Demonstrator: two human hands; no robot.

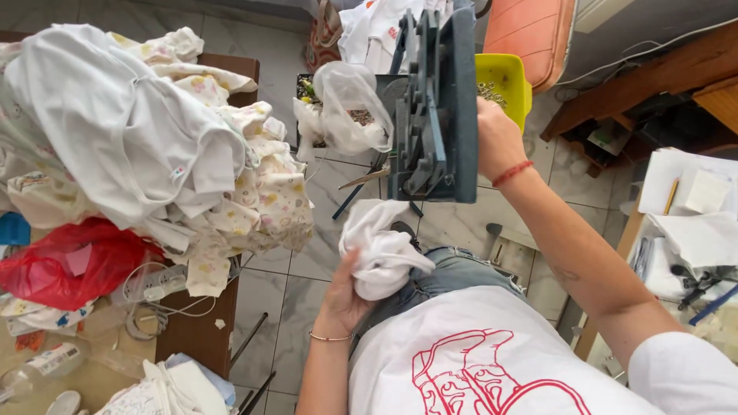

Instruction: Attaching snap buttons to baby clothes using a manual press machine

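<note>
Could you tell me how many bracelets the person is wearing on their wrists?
2: a thin gold bangle on the left wrist, below the left hand holding bunched white cloth, and a red cord bracelet on the right wrist. None looks hidden.

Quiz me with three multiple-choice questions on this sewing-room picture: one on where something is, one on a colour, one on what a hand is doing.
1. Where is the red plastic bag?
A. On the left table, below the pile of clothes
B. On the floor tiles
C. On the person's lap

2. What colour is the bin behind the press machine?
A. Blue
B. Yellow
C. Black

3. What is the left hand doing?
A. Hanging empty
B. Holding scissors
C. Gripping a bunched white cloth

Answers: 1 A, it lies under the heap; 2 B, its rim shows yellow; 3 C, fingers close round the cloth.
</note>
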